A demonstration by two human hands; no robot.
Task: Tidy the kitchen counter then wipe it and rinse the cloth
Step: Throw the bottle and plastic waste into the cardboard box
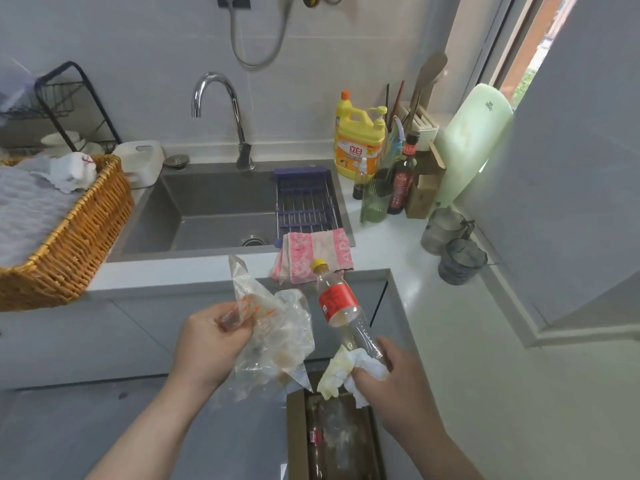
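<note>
My left hand (207, 344) grips a crumpled clear plastic bag (273, 334) with orange print, held in front of the counter edge. My right hand (391, 379) holds an almost empty clear plastic bottle (341, 306) with a red label and yellow cap, together with a crumpled white tissue (346, 372). Both hands hover above a brown cardboard box (294, 427) on the floor with rubbish in it. A pink patterned cloth (313, 254) lies folded over the front rim of the grey sink (207, 209).
A wicker basket (69, 244) with cloths sits on the counter at left. Right of the sink stand a yellow detergent jug (356, 140), dark sauce bottles (403, 174), a green glass (374, 202) and two grey cups (450, 244). A blue rack (304, 202) spans the sink's right side.
</note>
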